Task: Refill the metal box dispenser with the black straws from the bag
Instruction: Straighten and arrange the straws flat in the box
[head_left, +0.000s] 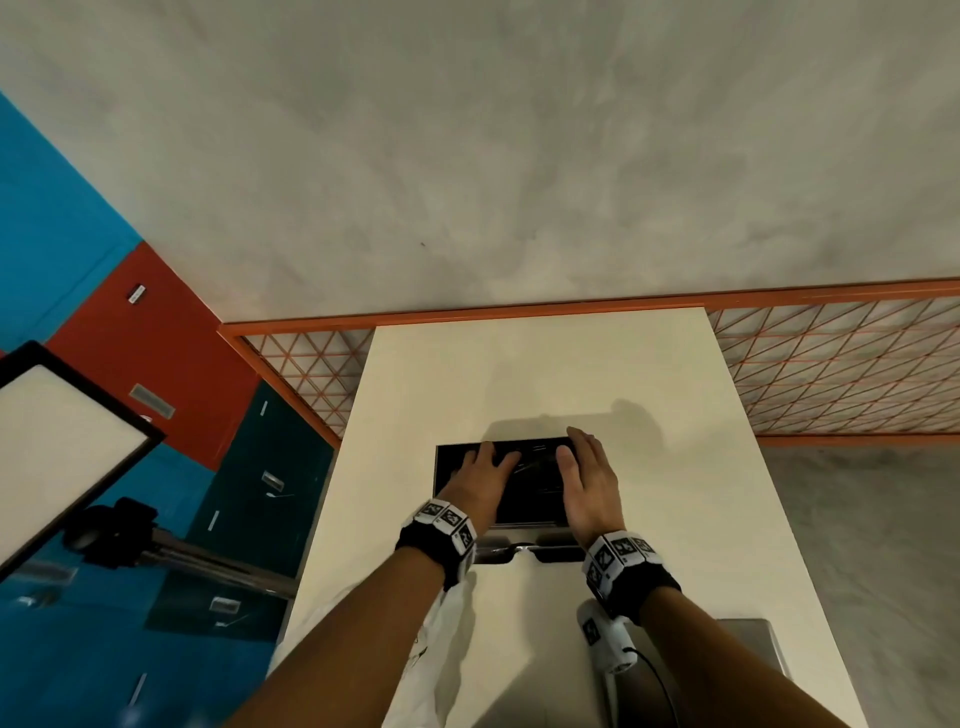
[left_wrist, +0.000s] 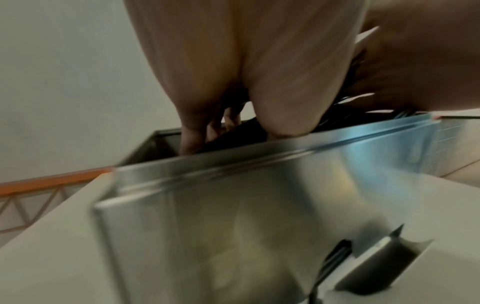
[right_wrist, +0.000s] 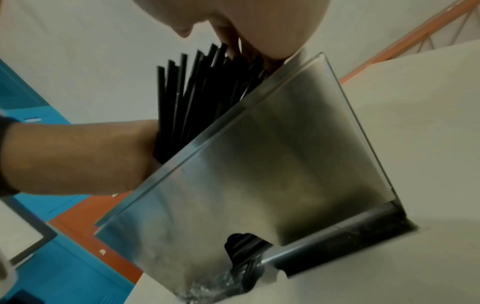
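Note:
The metal box dispenser (head_left: 439, 470) (left_wrist: 259, 205) (right_wrist: 285, 154) stands open-topped in the middle of the white table. Black straws (head_left: 535, 473) (left_wrist: 335, 117) (right_wrist: 187, 102) lie in it at a slant, their right ends fanned above the rim. My left hand (head_left: 480, 467) (left_wrist: 233, 72) (right_wrist: 78, 156) presses spread fingers down on the low left ends inside the box. At the right end of the box, my right hand (head_left: 587, 473) (right_wrist: 259, 20) touches the raised tips with straight fingers. A few straws show in the front slot (right_wrist: 244, 246). The white bag (head_left: 447, 634) lies under my left forearm.
A flat grey metal piece (head_left: 748, 644) lies at the table's near right. An orange mesh railing (head_left: 831, 374) runs behind and beside the table (head_left: 649, 389). A light panel on a stand (head_left: 57, 441) leans at the left over the blue floor.

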